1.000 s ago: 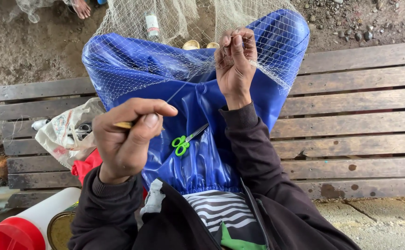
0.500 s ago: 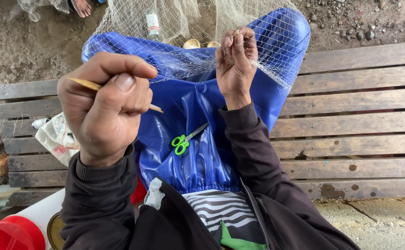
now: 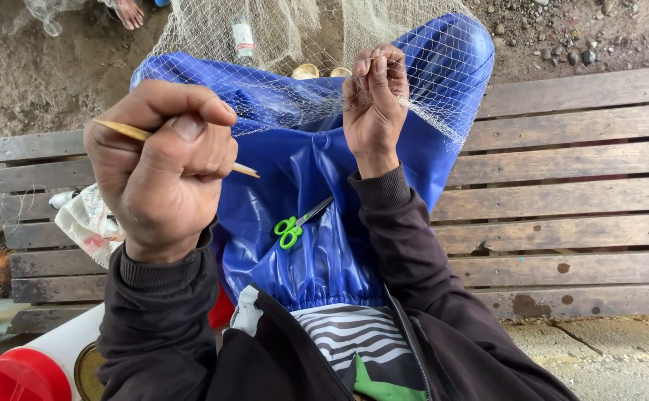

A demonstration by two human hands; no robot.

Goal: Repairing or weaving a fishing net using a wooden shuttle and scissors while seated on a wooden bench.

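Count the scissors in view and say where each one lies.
1. The green-handled scissors lie on the blue apron over the lap, below the right hand pinching the net and right of the raised left hand. More could be hidden under the net or apron.

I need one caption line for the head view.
Left hand holds a wooden needle; right hand pinches fishing net over blue apron.

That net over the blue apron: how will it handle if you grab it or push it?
Likely floppy: the net drapes over the blue apron and follows its folds. Probably light: fine, see-through mesh, bunched in the right hand. Apt to snag rather than slide, given the open mesh.
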